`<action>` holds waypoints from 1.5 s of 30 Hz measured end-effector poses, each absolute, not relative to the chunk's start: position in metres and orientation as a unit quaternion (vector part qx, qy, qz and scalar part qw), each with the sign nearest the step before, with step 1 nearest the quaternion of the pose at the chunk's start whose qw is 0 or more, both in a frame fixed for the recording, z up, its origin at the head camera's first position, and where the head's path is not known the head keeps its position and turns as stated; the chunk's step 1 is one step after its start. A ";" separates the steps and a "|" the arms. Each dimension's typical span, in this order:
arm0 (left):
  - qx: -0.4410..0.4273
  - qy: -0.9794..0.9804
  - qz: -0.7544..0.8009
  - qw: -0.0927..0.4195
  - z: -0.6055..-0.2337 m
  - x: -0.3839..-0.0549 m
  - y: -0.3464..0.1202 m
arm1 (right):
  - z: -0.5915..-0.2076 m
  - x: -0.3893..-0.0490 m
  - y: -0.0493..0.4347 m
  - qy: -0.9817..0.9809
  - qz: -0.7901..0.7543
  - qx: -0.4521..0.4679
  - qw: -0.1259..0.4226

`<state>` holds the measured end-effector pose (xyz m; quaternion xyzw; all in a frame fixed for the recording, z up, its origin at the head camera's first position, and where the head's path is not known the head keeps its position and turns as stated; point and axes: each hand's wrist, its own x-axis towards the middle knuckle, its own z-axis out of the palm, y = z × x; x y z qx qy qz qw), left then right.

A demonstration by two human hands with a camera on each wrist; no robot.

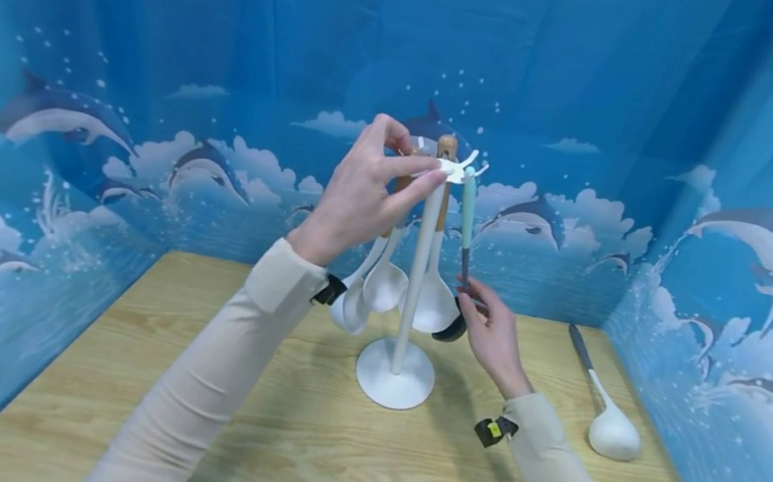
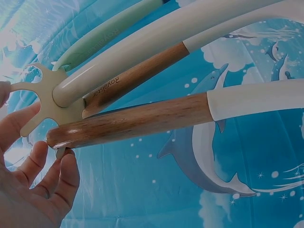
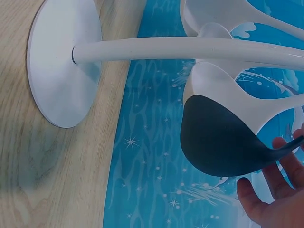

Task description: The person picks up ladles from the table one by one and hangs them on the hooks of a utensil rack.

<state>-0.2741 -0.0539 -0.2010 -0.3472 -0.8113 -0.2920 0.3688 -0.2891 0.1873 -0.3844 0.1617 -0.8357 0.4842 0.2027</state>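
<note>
A white utensil rack (image 1: pixel 414 296) stands on a round base, with a ring of hooks on top. My left hand (image 1: pixel 368 187) grips the hooked top with thumb and fingers, close to the wooden-handled utensils. From a right-side hook hangs a black ladle (image 3: pixel 218 137) with a mint-green handle (image 1: pixel 468 208); my right hand (image 1: pixel 488 337) holds its dark stem just above the bowl. Several white ladles and spoons with wooden handles (image 2: pixel 133 121) hang around the post, among them a white ladle (image 1: pixel 433 303) beside the black bowl. Part of the left cluster is hidden behind my left hand.
A white ladle with a dark grey handle (image 1: pixel 615 429) lies on the wooden table (image 1: pixel 264 441) at the right. Blue curtains (image 1: pixel 329 30) printed with dolphins enclose the table at the back and both sides.
</note>
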 end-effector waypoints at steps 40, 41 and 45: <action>-0.361 -0.789 -0.336 0.367 -0.209 -0.277 -0.049 | -0.420 -0.275 0.291 -0.925 0.332 0.096 0.156; -0.363 -0.787 -0.334 0.370 -0.209 -0.277 -0.049 | -0.420 -0.275 0.294 -0.925 0.327 0.098 0.165; -0.370 -0.780 -0.332 0.380 -0.209 -0.279 -0.048 | -0.418 -0.272 0.303 -0.926 0.313 0.104 0.182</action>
